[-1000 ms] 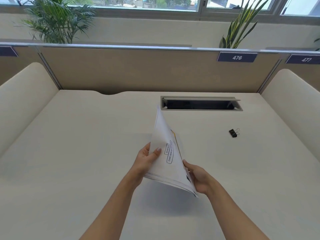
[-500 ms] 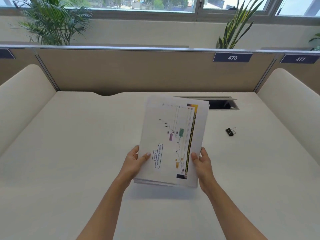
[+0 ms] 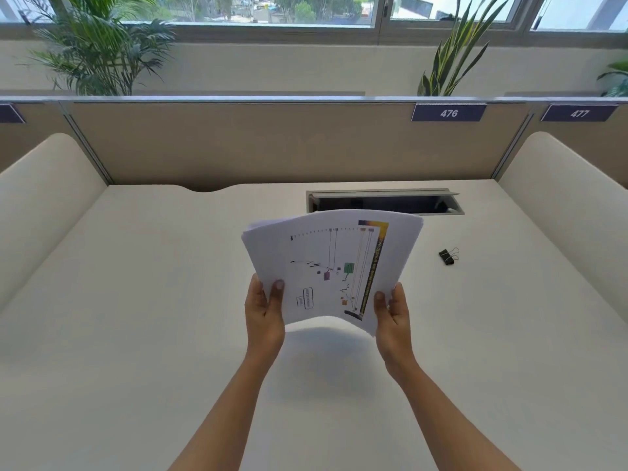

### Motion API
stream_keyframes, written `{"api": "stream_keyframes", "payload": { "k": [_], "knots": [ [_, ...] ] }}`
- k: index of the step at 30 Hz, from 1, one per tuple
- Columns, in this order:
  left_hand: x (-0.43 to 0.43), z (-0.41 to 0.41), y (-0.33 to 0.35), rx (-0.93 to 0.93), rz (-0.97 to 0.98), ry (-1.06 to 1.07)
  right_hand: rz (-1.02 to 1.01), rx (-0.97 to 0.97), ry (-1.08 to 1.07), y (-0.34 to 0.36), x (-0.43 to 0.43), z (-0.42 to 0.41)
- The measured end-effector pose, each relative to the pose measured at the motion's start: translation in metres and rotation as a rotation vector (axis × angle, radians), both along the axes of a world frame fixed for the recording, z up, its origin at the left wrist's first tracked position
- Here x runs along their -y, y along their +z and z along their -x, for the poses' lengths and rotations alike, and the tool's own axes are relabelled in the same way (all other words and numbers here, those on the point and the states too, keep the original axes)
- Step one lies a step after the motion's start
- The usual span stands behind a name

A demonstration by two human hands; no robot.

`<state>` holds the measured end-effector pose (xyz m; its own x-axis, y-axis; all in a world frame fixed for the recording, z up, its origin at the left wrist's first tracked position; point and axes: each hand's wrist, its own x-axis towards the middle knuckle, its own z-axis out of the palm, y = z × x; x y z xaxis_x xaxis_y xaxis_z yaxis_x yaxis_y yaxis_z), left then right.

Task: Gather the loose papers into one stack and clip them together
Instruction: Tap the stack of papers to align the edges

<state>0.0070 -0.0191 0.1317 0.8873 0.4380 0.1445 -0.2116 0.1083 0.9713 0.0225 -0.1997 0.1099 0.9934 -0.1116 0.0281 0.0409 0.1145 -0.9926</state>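
I held the papers (image 3: 334, 266) in the air above the desk (image 3: 136, 334), one hand on each side near the lower corners. My left hand (image 3: 264, 311) was closed on the left edge, thumb across the printed face and fingers hidden behind; my right hand (image 3: 390, 311) was closed on the right edge in the same way. The sheets bowed upward between the two grips, and the top edges were fanned rather than flush, so I judged the stack gathered but not yet squared. Holding it by both sides kept every sheet captive and left the bottom edge free, which I judged suited tapping it down on the desk to align it. The clip (image 3: 448, 256) lay on the desk beyond and to the right of my right hand, well apart from the papers and untouched, its wire handles pointing away to the right. The desk directly under the hands was bare, with only the stack's shadow on it. An open cable slot (image 3: 384, 202) sat just beyond the top edge of the papers. Padded side walls stood well off to either side of both hands. Clipping remained to be done.
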Motion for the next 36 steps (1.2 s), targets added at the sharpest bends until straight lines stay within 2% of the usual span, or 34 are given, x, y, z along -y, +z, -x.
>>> {"api": "stream_keyframes", "payload": {
  "k": [5, 10, 16, 23, 27, 36],
  "knots": [
    [-0.001, 0.0, -0.004, 0.017, -0.008, 0.028, -0.031, 0.074, -0.012, 0.007, -0.003, 0.001],
    [0.008, -0.001, 0.004, 0.013, 0.017, 0.083, -0.063, 0.059, -0.031, 0.009, -0.006, -0.001],
    [0.011, 0.001, 0.008, 0.038, 0.001, 0.104, 0.005, 0.068, -0.129, 0.019, -0.01, 0.003],
    [0.013, -0.005, 0.04, 0.173, 0.024, 0.174, -0.121, 0.156, -0.187, 0.073, -0.018, 0.005],
    [0.013, -0.012, 0.047, 0.22, -0.026, 0.254, -0.111, 0.156, -0.279, 0.094, -0.018, -0.001],
    [0.018, -0.016, 0.054, 0.162, 0.004, 0.351, -0.071, 0.108, -0.291, 0.101, -0.021, -0.003]
  ]
}}
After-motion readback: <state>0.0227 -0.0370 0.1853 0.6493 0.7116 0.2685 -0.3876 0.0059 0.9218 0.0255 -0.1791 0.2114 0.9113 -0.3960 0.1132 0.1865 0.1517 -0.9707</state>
